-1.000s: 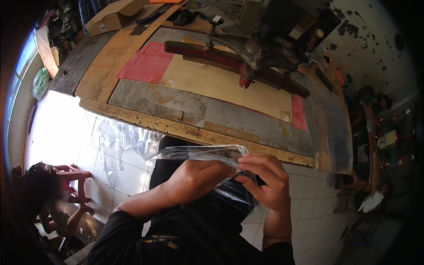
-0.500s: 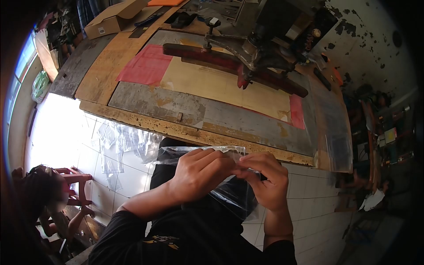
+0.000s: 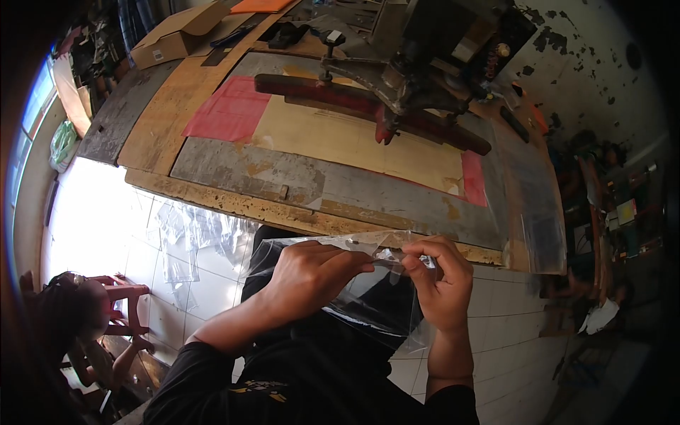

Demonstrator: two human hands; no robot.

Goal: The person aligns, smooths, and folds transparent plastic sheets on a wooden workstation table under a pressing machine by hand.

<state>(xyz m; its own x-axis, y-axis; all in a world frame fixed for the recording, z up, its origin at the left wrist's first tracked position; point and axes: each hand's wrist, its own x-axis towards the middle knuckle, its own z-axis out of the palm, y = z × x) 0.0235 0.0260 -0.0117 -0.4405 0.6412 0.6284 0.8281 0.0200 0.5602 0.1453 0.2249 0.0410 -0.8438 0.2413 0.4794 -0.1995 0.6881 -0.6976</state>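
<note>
A clear plastic sheet [image 3: 375,297] stretches over the lap, just below the table's front edge. My left hand [image 3: 312,275] is closed on its upper part, fingers bent and pressed together. At the sheet's upper right, my right hand [image 3: 443,280] pinches the crumpled plastic between thumb and fingers. The two hands are slightly apart. Beyond them, a red metal bar [image 3: 375,113] hangs over a yellow sheet [image 3: 319,134] with red ends on the worktable.
The wooden table edge [image 3: 234,205] runs just in front of the hands. A cardboard box [image 3: 177,37] sits at the back left. More clear plastic [image 3: 180,237] lies at left. Another person [image 3: 74,312] is at lower left beside a red stool [image 3: 127,304].
My right hand has moved slightly right, away from my left hand. More of the plastic shows spread between and below them. The view has shifted slightly.
</note>
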